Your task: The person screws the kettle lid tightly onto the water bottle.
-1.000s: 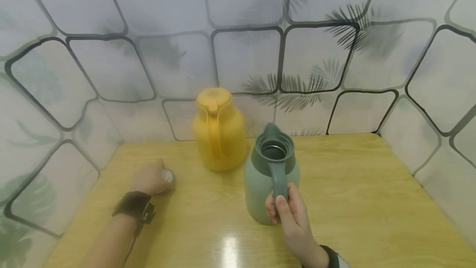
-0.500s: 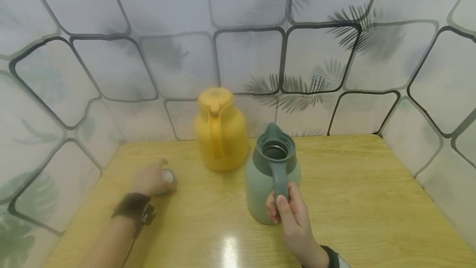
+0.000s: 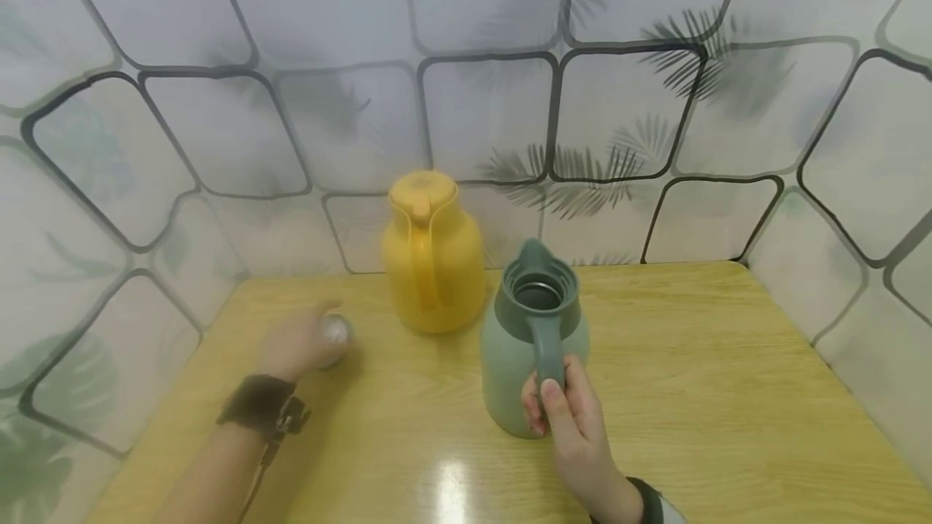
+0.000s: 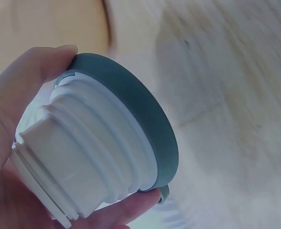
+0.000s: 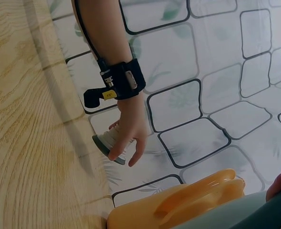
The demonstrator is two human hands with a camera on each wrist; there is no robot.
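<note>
A pale green thermos jug stands on the table in the head view, its dark green mouth uncovered. The right hand grips the lower part of its handle. To the left, the left hand holds a screw-in stopper low over the tabletop. Close up in the left wrist view, the stopper has a white ribbed body and a dark green rim, with the thumb and fingers around its edge. The right wrist view shows the stopper's green rim turned toward the table.
A yellow thermos jug with its lid on stands behind and left of the green one, near the back wall. Patterned wall covering surrounds the back and sides of the wooden table. Wrist straps carry cameras and a cable.
The left hand and stopper have shifted slightly right and away from the body, seeming to rise a little. The right hand and green jug stay put.
</note>
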